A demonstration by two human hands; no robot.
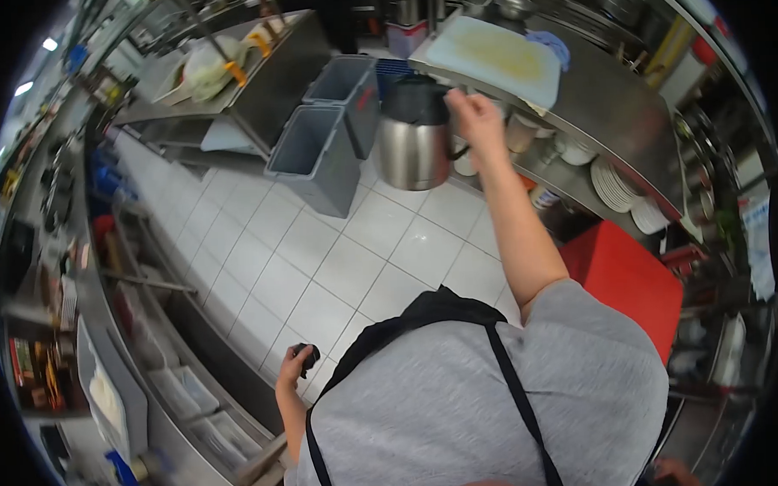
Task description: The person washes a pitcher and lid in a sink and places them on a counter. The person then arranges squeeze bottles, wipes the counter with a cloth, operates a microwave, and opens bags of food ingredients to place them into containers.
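Note:
My right hand [479, 120] is stretched out in front of me, closed round the handle of a steel thermal carafe [413, 152] with a black top. The carafe hangs roughly upright above the tiled floor, beside the edge of a steel counter. Lower down at my left side, my left hand [292, 366] has its fingers closed round a small black object [306, 357]; its exact kind is not clear.
Two grey bins [317, 160] stand on the floor ahead. A cutting board [496, 61] and blue cloth [550, 47] lie on the steel counter [612, 119], above stacked plates [614, 184]. A red box [626, 277] is at my right. Another person's hand [676, 473] shows at lower right.

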